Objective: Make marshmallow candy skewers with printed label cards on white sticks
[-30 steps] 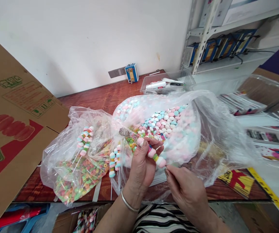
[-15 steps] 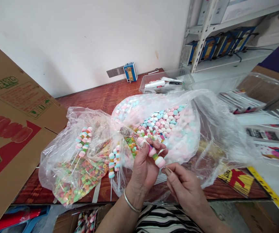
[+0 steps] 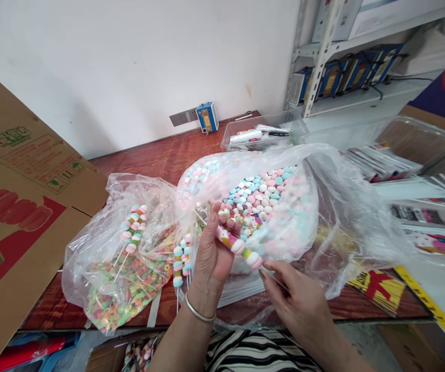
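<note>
A marshmallow skewer (image 3: pixel 251 259) with pink, white and green-yellow pieces slants between my two hands. My left hand (image 3: pixel 215 253), wearing a silver bangle, has its fingers curled round the upper part, beside a bright pink and yellow printed piece. My right hand (image 3: pixel 297 294) pinches the lower end, just below the last marshmallow; the stick is mostly hidden by the fingers. Behind my hands lies an open clear bag of pastel marshmallows (image 3: pixel 264 196). To the left, a bag of ring-shaped candy (image 3: pixel 125 297) has finished skewers (image 3: pixel 133 227) on top. More skewers (image 3: pixel 178 266) lie beside my left wrist.
A cardboard box (image 3: pixel 24 196) stands at the left. Behind the bags is a clear tray (image 3: pixel 292 126) with tubes and pens. White sticks and printed packets (image 3: pixel 427 214) lie at the right. Another box (image 3: pixel 102 356) holding skewers sits below the table edge.
My left hand has shifted left and up along the skewer, baring more of its marshmallows and printed piece. My right hand stays at the lower end, nearly in place.
</note>
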Tool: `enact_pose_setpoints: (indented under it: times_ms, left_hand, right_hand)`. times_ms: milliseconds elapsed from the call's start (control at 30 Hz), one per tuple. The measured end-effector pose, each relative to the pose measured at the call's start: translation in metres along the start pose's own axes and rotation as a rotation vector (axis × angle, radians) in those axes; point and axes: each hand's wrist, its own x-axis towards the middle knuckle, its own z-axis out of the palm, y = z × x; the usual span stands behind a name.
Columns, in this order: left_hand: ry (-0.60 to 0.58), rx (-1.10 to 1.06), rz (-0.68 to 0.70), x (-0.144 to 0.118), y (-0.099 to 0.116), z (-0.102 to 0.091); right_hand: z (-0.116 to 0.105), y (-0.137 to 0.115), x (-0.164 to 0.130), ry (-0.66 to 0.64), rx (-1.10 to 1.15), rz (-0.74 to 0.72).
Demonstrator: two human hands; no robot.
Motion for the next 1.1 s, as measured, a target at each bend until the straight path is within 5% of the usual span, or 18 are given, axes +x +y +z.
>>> enact_pose_setpoints:
  times_ms: [133,200,333,400,467,633,800,867,1000,1100]
  left_hand:
    - [0.058,0.032,0.011,-0.004,-0.009,0.007]
    - [0.051,0.030,-0.002,-0.005,-0.014,0.007]
    - [-0.012,0.016,-0.033,-0.007,-0.021,0.004]
    - [-0.029,0.008,-0.057,-0.007,-0.023,0.003]
    - [-0.015,0.011,-0.074,-0.007,-0.024,0.003]
    - [0.089,0.018,-0.049,-0.003,-0.021,0.005]
    - [0.070,0.033,-0.009,-0.004,-0.019,0.008]
    - [0.044,0.034,-0.019,-0.005,-0.019,0.007]
    - [-0.051,0.008,-0.046,-0.007,-0.022,0.004]
    - [-0.076,0.026,-0.075,-0.010,-0.030,0.001]
  right_hand:
    - [0.001,0.001,-0.001,0.032,-0.131,-0.152]
    - [0.001,-0.001,-0.002,-0.086,0.084,0.018]
    - [0.002,-0.006,-0.003,-0.408,0.707,0.608]
    - [0.004,-0.007,-0.003,-0.425,0.830,0.726]
    - [0.006,-0.005,-0.002,-0.311,0.664,0.598]
    - [0.007,0.000,-0.002,0.058,-0.202,-0.145]
    - [0.004,0.001,-0.006,0.043,-0.289,-0.245]
    - [0.002,0.000,-0.007,-0.031,-0.063,-0.097]
    - [-0.001,-0.007,-0.003,-0.349,0.652,0.524]
    - [0.002,-0.011,0.002,-0.370,0.880,0.754]
